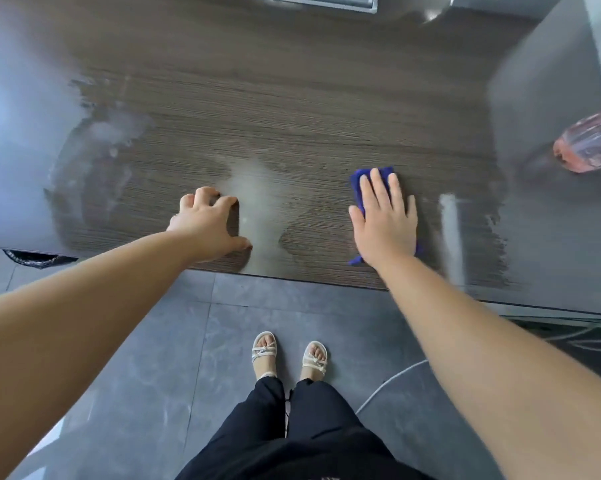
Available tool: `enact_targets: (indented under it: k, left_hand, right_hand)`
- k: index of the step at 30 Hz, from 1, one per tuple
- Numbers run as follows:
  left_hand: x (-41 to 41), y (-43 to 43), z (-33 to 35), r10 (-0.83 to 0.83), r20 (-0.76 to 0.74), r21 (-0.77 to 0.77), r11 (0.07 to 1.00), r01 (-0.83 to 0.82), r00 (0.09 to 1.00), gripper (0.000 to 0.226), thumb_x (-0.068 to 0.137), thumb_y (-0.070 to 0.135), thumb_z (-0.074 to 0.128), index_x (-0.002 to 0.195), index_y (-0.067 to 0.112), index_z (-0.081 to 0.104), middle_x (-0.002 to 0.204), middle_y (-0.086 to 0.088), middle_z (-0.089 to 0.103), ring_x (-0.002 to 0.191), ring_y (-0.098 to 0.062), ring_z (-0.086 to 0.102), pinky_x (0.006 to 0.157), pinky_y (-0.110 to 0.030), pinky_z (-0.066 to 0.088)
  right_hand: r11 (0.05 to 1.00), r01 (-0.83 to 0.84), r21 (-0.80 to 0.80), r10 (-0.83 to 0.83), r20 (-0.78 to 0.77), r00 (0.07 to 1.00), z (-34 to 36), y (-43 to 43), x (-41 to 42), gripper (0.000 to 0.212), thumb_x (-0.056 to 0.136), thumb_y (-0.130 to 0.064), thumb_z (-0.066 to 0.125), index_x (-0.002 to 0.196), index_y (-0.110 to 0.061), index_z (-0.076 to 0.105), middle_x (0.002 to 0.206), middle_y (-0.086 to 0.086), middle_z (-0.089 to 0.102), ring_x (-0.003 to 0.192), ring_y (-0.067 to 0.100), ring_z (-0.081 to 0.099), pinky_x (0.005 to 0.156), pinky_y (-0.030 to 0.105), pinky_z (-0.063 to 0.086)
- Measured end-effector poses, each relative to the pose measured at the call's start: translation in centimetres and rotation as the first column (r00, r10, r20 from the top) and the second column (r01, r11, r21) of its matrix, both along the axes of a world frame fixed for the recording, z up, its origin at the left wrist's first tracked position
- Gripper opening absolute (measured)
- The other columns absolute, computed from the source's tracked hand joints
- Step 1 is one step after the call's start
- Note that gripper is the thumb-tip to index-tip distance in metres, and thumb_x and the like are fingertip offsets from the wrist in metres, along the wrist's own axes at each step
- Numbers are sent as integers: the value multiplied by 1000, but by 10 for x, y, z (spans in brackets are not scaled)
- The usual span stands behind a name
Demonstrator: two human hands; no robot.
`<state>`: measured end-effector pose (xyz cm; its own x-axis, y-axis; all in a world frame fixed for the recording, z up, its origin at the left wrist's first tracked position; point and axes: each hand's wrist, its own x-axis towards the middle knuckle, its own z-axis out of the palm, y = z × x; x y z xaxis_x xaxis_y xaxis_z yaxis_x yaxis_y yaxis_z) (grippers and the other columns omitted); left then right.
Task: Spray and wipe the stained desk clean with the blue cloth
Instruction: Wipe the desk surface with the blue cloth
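Cloth (358, 188): soft, limp; best pressed flat under the palm.
Right hand (385, 223): spread flat on it.
Left hand (207, 226): empty, braced on desk (292, 98).

Floor (146, 358): grey stone-look tiles below the near edge of the worktop.
Sandals (265, 351): pale, strappy, side by side on the tiles.
Trousers (292, 431): dark, cropped above the ankles.
Cable (389, 379): pale, curving across the tiles at right.
Bin (32, 259): dark-lined rim showing under the worktop's near-left edge.
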<state>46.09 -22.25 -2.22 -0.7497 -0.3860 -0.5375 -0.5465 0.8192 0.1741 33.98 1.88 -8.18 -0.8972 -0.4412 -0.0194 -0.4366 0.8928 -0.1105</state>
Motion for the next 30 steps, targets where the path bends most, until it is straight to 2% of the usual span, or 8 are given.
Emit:
enact_targets:
  k: [3,9,12,15,18,23,27,30]
  left_hand:
    - [4,-16,-1,17,-11,-27,999,-17,1000,80,76,51,69,142,29,29,148,-2,16,135,-31,15,104,-47,32]
    - [4,-37,-3,24,-2,-72,997,-24,1000,84,75,54,68,143,31,25,150,-4,14,135,-31,15,104,-47,31]
    - [3,-41,-5,-33,70,-108,993,40,997,87,77,62,61,146,32,17,151,-3,9,136,-30,13,103,-46,33]
    - [0,-41,-4,-40,108,-115,992,53,993,89,78,64,59,147,32,13,151,-4,8,135,-30,13,102,-46,34]
    - [-4,-41,-3,-42,121,-97,994,54,992,89,77,62,62,146,27,18,149,-7,13,134,-32,15,100,-46,36]
    - [-7,-40,0,-51,137,-94,994,64,989,88,77,60,63,145,25,19,146,-8,15,132,-32,15,97,-45,38]
    - [-7,-40,-1,-64,147,-98,992,79,987,88,79,60,60,146,25,16,147,-8,13,133,-31,15,95,-43,39]
    - [-8,-40,-1,-64,158,-94,992,80,985,88,80,61,60,146,25,15,148,-8,12,133,-32,14,95,-44,39]
  right_hand:
    - [995,91,-31,-91,-6,996,-2,-64,43,61,96,-47,28,150,-18,24,158,1,16,146,24,12,112,53,17]
    - [722,-688,77,690,-1,724,-5,-43,43,57,92,-48,32,142,-22,42,150,-1,37,138,24,34,108,52,30]
    - [984,-172,53,173,-17,985,1,-24,4,57,96,-46,27,147,-21,31,156,-2,25,143,23,21,109,55,27]
    - [949,315,34,-316,36,948,2,-61,17,60,98,-45,27,152,-20,15,160,-2,6,147,22,3,115,52,13]
    - [998,-61,-17,60,-28,998,-2,-93,72,61,94,-47,29,147,-17,30,157,2,23,144,25,19,110,53,23]
    - [621,-780,76,782,2,623,-5,-56,46,54,92,-45,35,140,-22,44,149,0,39,138,24,35,109,53,24]
    - [977,-202,63,203,-8,979,2,-52,-7,54,98,-42,33,148,-21,30,156,-1,24,144,24,20,110,58,23]
    - [957,287,31,-289,68,955,5,-101,12,60,100,-46,25,152,-22,10,160,-4,1,147,20,-3,116,50,6]
